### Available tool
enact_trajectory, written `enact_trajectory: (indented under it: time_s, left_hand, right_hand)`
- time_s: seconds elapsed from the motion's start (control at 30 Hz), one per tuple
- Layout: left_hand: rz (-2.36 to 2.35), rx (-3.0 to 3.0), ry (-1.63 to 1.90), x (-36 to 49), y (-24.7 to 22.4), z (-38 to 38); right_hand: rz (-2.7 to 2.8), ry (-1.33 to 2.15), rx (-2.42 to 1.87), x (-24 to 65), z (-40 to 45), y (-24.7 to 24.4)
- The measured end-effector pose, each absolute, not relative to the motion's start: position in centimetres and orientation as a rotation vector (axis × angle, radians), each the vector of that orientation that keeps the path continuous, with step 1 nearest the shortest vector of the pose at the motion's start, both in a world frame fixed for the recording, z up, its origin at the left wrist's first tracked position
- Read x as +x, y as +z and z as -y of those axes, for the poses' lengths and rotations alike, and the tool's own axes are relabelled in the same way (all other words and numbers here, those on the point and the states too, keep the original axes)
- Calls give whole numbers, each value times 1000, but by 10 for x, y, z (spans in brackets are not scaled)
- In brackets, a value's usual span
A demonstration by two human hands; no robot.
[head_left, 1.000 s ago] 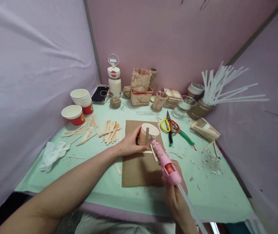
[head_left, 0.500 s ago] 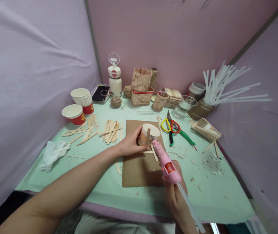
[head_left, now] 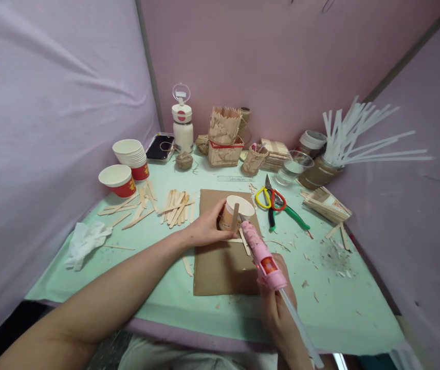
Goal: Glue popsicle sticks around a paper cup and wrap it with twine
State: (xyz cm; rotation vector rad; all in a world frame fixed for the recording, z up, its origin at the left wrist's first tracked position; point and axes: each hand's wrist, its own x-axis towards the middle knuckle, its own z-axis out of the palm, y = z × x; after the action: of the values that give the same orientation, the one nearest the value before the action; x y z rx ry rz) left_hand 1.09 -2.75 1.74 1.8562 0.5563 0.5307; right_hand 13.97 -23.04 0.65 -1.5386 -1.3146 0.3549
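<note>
My left hand [head_left: 214,226] is closed round the left side of a paper cup [head_left: 226,219], which stands over a brown cardboard sheet [head_left: 220,272]. An upright wooden craft stick [head_left: 235,216] lies against the cup's front wall. In my right hand [head_left: 276,298] is a pink hot glue gun [head_left: 260,252], a long clear glue stick [head_left: 299,326] sticking out of its back end. The gun's nozzle is at the cup's front wall, just right of the upright stick; whether it touches cannot be made out. More craft sticks [head_left: 245,242] lie on the cardboard below the cup.
Craft sticks [head_left: 176,208] and paper cups [head_left: 115,180] are on the left, beside a crumpled tissue [head_left: 88,242]. Scissors [head_left: 270,198] and green-handled cutters [head_left: 296,218] lie right of the cardboard. A water cup [head_left: 291,168], twine ball [head_left: 184,161] and bottle [head_left: 183,131] stand behind.
Both hands, the cup and the glue gun stay almost in place. The whole view has shifted very slightly.
</note>
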Motion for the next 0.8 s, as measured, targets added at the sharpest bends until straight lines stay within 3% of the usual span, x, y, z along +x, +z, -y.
enact_trajectory:
  time_s: [0.8]
  left_hand:
    - [-551,1868,539,11,15,27]
  right_hand:
    - [1316,322,-1555,140,230,11]
